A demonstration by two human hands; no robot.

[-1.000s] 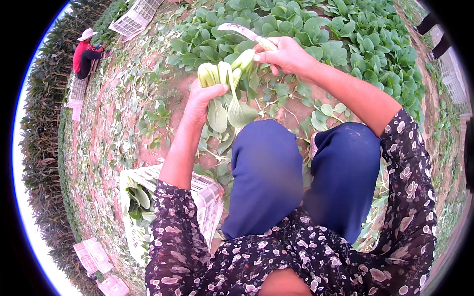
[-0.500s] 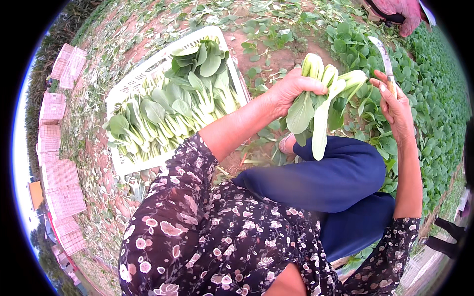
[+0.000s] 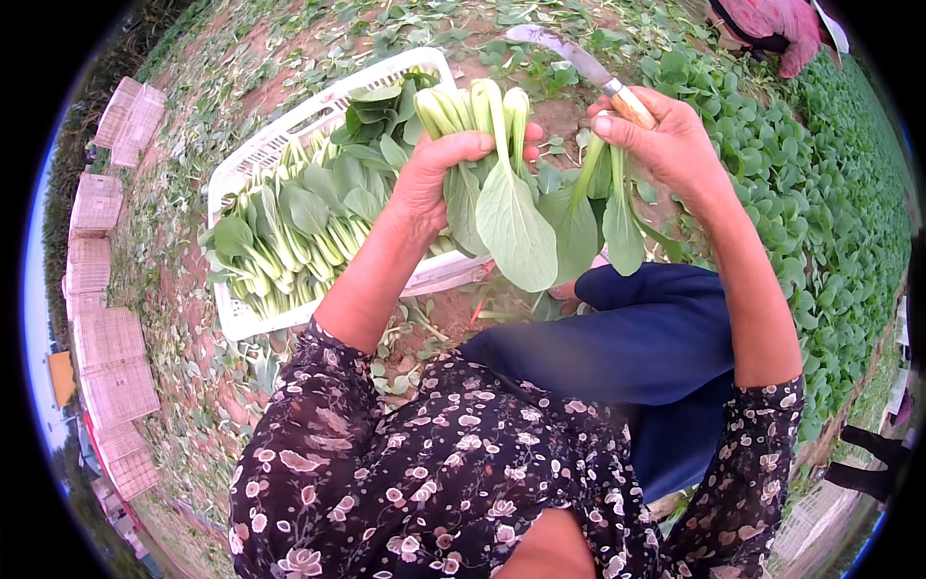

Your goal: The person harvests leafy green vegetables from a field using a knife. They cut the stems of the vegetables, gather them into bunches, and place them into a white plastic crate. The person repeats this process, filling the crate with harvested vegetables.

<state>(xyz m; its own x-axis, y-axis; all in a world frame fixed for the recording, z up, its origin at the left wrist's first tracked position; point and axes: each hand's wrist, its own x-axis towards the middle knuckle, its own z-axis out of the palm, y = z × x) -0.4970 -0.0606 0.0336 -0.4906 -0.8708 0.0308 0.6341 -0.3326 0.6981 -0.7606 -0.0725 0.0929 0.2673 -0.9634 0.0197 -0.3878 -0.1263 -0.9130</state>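
My left hand (image 3: 436, 179) is closed around a bunch of bok choy (image 3: 516, 207), pale stem ends up and broad green leaves hanging down. In my right hand (image 3: 670, 145) is a harvesting knife (image 3: 569, 56) with a curved, stained blade and a wooden handle; the blade points up and left. The thumb and fingers of that same hand also pinch a few bok choy leaves (image 3: 622, 227) by their stalks, just right of the bunch. Left of my hands stands a white plastic crate (image 3: 227, 314) filled with rows of bok choy, leaves and stems showing.
Growing bok choy (image 3: 810, 232) covers the ground to the right. Cut leaves litter the soil (image 3: 183, 251) around the crate. Stacked pink crates (image 3: 114, 362) line the far left. Another person (image 3: 772, 29) bends at the upper right; dark-clad legs (image 3: 868, 463) show at the right edge.
My left hand has moved left with the bunch, toward the crate. My right hand has come in leftward beside it, the knife now tilted left, and has taken hold of some leaves.
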